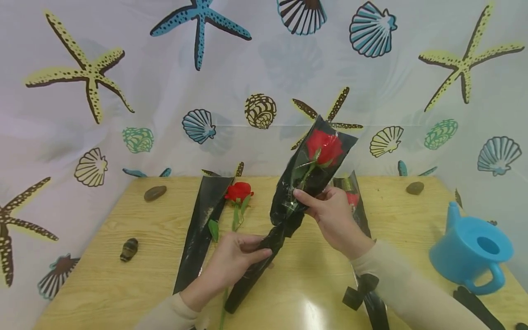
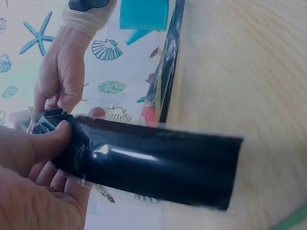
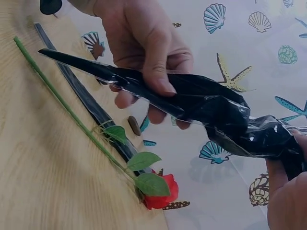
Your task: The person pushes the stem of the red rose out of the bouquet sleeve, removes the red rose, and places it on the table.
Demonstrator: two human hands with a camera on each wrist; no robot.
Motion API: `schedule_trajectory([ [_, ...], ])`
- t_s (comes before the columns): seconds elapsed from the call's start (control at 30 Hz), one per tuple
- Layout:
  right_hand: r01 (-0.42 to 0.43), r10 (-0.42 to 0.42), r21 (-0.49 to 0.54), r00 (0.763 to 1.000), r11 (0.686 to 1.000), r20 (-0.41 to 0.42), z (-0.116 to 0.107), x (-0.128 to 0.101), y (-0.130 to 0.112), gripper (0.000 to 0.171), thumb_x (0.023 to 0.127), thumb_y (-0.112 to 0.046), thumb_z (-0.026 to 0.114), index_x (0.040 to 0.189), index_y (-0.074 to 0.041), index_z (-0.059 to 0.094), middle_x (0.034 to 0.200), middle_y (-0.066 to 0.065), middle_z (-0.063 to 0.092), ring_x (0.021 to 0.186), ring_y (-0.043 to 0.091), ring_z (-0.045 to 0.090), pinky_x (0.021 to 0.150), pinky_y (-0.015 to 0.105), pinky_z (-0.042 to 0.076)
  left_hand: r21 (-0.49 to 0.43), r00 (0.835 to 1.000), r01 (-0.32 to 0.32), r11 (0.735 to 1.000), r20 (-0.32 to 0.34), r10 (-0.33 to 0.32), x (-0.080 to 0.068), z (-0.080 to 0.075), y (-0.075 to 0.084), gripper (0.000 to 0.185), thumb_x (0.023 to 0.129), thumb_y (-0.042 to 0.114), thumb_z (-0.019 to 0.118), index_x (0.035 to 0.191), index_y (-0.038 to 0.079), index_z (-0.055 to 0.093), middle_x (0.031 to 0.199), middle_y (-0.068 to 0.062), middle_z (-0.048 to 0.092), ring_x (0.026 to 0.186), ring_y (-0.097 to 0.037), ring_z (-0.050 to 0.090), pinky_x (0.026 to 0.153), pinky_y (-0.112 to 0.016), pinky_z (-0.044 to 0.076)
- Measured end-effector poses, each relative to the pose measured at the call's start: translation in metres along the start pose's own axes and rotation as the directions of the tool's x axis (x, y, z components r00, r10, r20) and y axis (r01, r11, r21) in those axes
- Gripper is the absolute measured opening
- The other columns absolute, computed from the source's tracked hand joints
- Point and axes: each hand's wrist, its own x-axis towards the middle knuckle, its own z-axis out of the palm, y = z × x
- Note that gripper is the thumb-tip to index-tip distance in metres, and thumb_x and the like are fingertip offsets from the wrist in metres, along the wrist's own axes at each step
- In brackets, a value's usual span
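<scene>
A red rose in a black plastic sleeve point(image 1: 305, 183) is held tilted above the wooden table point(image 1: 123, 284). My left hand point(image 1: 237, 256) grips the sleeve's narrow lower part point(image 2: 158, 165), thumb on top. Higher up, my right hand point(image 1: 326, 213) pinches the sleeve at its crumpled middle point(image 3: 249, 129), just below the bloom point(image 1: 326, 145). A bare red rose point(image 1: 238, 192) with a green stem point(image 3: 67, 110) lies on the table beside an empty black sleeve point(image 1: 202, 224). Another sleeved rose point(image 1: 354, 201) lies behind my right hand.
A blue watering can point(image 1: 474, 250) stands at the table's right edge. Small stones point(image 1: 155, 193) point(image 1: 129, 249) point(image 1: 414, 188) lie about the table. Black ribbon pieces point(image 1: 356, 293) lie near my right forearm. A curtain printed with shells and starfish point(image 1: 82, 68) hangs behind the table.
</scene>
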Motion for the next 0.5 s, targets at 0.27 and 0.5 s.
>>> schedule_trajectory([
  [0.27,-0.052,0.052,-0.002,0.998,0.999,0.037,0.006,-0.004,0.015,0.038,0.089,-0.006,0.074,0.123,0.006,0.061,0.115,0.015,0.069,0.108,0.027,0.065,0.095,0.038,0.049,-0.156,0.996,0.043,0.987,0.079,-0.031,0.001,0.002,0.005,0.029,0.09,0.006,0.071,0.118,-0.002,0.069,0.094,-0.013,0.074,0.08,-0.027,0.072,0.074,-0.036,0.057],
  [0.5,-0.077,0.078,-0.012,0.996,0.997,0.044,0.005,-0.005,0.023,0.037,0.09,-0.006,0.074,0.122,0.005,0.061,0.115,0.015,0.069,0.107,0.026,0.066,0.094,0.038,0.049,-0.085,0.995,0.055,0.995,0.084,-0.048,0.001,0.003,0.006,0.024,0.09,0.009,0.073,0.112,-0.001,0.073,0.088,-0.012,0.074,0.08,-0.022,0.072,0.071,-0.035,0.057],
])
